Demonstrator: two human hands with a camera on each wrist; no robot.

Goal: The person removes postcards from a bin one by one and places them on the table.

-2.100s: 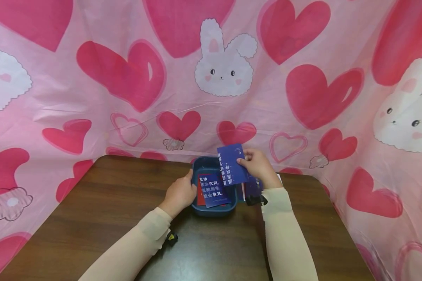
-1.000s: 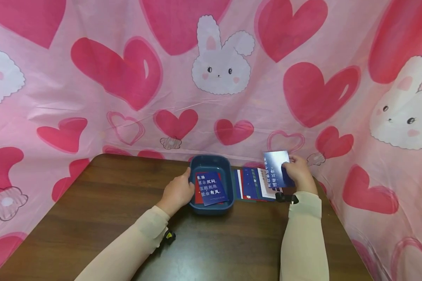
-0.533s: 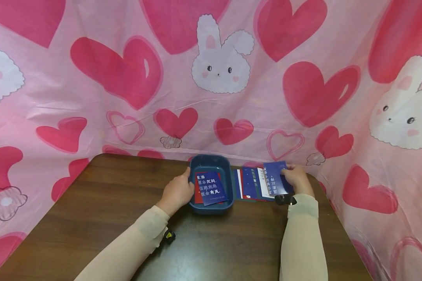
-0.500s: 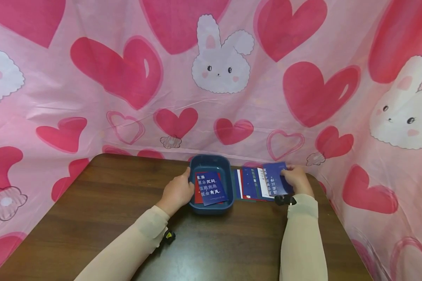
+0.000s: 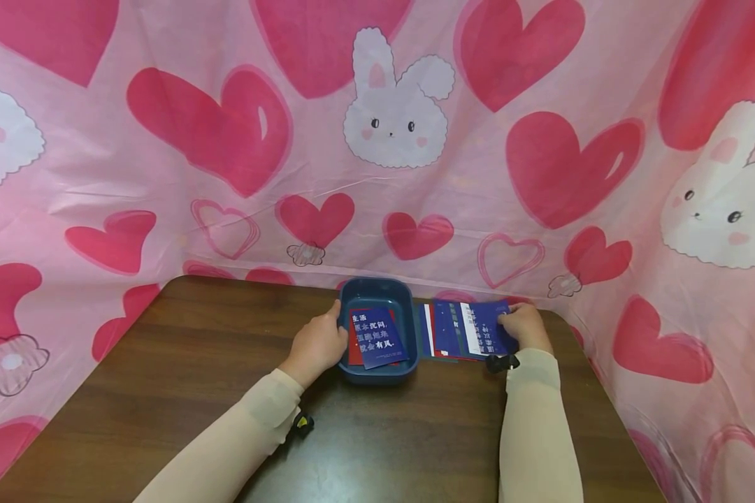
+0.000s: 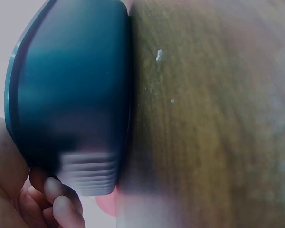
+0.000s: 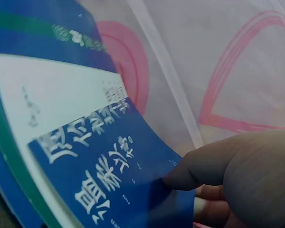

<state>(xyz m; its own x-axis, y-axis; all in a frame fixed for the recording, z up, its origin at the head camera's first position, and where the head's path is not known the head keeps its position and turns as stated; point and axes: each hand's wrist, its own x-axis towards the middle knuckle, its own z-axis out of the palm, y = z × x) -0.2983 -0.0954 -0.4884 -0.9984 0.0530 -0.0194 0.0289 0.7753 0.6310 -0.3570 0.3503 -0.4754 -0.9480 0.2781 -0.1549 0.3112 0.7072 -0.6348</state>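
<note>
Lowered since a second ago, the blue card [image 5: 489, 328] in the right hand [image 5: 523, 327] now lies flat on top of the row of cards [image 5: 451, 330], where before it was held up in the air. That hand's thumb and curled fingers [image 7: 199, 171] pinch the card's right end; the wrist view shows white characters on its blue face and a white card under it. The row sits on the desk [image 5: 195, 377] near the far edge, just right of the teal tub [image 5: 379, 289] and touching its side. The left hand [image 5: 317, 344] grips the tub's left rim, fingertips [image 6: 57, 199] curled under its lip, unmoved from earlier. Inside the tub a blue card with white lettering [image 5: 377, 337] lies tilted over a red card [image 5: 355, 351]. Behind the desk hangs a pink cloth with hearts and rabbits [image 5: 395, 119].
</note>
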